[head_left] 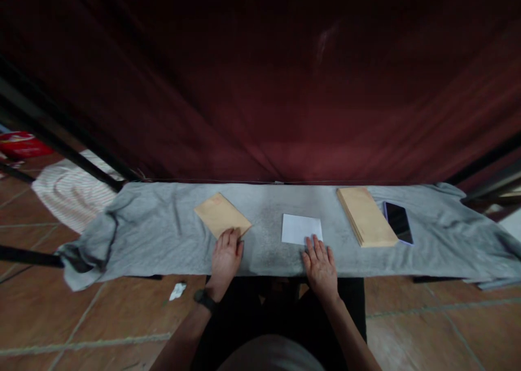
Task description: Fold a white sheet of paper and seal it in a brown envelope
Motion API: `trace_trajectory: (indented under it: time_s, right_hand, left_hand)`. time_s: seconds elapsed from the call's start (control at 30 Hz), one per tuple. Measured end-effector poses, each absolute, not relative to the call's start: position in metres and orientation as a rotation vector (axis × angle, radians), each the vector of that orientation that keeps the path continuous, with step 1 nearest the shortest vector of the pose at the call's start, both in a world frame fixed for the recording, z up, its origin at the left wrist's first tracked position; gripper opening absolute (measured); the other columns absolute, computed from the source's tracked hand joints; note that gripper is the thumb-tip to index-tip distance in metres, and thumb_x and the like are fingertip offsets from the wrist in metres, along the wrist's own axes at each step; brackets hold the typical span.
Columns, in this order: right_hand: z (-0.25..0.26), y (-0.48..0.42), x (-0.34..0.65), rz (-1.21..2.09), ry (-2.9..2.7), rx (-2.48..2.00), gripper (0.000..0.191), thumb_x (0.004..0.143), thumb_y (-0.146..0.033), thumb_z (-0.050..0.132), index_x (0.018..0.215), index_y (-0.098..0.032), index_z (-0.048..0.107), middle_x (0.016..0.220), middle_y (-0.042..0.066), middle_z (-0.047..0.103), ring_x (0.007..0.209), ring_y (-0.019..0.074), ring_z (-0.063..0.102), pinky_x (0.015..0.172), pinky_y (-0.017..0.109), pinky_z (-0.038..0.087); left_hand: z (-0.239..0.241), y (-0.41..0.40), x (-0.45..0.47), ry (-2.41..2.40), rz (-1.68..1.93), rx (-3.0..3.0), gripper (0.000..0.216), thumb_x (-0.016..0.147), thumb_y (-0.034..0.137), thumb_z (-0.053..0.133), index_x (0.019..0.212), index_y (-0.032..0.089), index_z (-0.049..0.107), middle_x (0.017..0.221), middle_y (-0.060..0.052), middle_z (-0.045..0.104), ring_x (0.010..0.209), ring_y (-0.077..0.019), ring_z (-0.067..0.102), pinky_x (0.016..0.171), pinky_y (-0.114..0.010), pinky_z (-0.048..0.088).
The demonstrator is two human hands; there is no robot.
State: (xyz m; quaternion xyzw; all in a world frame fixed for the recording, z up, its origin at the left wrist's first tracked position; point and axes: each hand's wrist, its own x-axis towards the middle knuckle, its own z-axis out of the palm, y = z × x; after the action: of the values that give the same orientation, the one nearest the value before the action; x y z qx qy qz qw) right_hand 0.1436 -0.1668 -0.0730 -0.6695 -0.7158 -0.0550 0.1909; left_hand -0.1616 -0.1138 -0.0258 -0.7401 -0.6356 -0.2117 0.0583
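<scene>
My left hand (pixel 226 254) lies with its fingers stretched out on the lower right edge of a tan paper envelope (pixel 220 213), which is turned at a slant on the grey cloth. The fingertips of my right hand (pixel 320 262) rest on the lower right corner of a white sheet of paper (pixel 300 228); that hand is flat too. Farther right, a stack of tan envelopes (pixel 366 217) sits apart from both hands. Neither hand grips anything.
A phone (pixel 399 222) in a purple case lies against the stack's right side. Grey cloth (pixel 150 240) covers the narrow table, with a dark red curtain (pixel 260 99) rising behind it. Dark metal bars (pixel 61 137) stand at the left. Crumpled white paper (pixel 177 290) lies on the tiled floor.
</scene>
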Motion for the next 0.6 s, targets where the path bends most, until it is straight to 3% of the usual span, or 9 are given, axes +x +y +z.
trace_trajectory:
  time_s: [0.2,0.33,0.47,0.6]
  right_hand:
    - [-0.073,-0.166,0.147,-0.124,-1.980,-1.845,0.052,0.105,-0.038,0.033,0.152,-0.018,0.042,0.159,0.013,0.037,0.144,0.0314,0.039,0.119,0.054,0.025]
    - [-0.065,-0.166,0.142,0.020,-1.855,-1.741,0.053,0.105,-0.040,0.031,0.151,-0.017,0.043,0.159,0.014,0.037,0.147,0.0302,0.035,0.118,0.055,0.031]
    - [-0.053,-0.164,0.106,0.516,-1.637,-1.584,0.056,0.103,-0.049,0.034,0.148,-0.019,0.048,0.152,0.012,0.048,0.141,0.0270,0.045,0.113,0.046,0.043]
    - [-0.044,-0.152,0.066,1.069,-1.241,-1.420,0.053,0.098,-0.054,0.042,0.129,-0.019,0.065,0.122,0.011,0.072,0.116,0.0278,0.067,0.097,0.044,0.056]
  left_hand:
    - [-0.025,-0.110,-0.173,-1.828,-0.446,-2.284,0.032,0.096,0.018,0.040,0.118,0.019,0.062,0.108,-0.011,0.071,0.099,-0.0270,0.066,0.086,-0.041,0.051]
    - [-0.002,-0.111,-0.158,-1.742,-0.447,-2.326,0.020,0.095,0.019,0.045,0.100,0.019,0.064,0.094,-0.009,0.069,0.092,-0.0262,0.065,0.082,-0.038,0.050]
    - [0.008,-0.131,-0.121,-1.639,-0.493,-2.436,0.020,0.097,0.019,0.044,0.092,0.021,0.064,0.091,-0.008,0.068,0.089,-0.0258,0.065,0.079,-0.038,0.051]
    - [-0.002,-0.152,-0.077,-1.574,-0.511,-2.572,0.026,0.091,0.009,0.044,0.097,0.021,0.066,0.092,-0.008,0.070,0.087,-0.0248,0.067,0.078,-0.037,0.053]
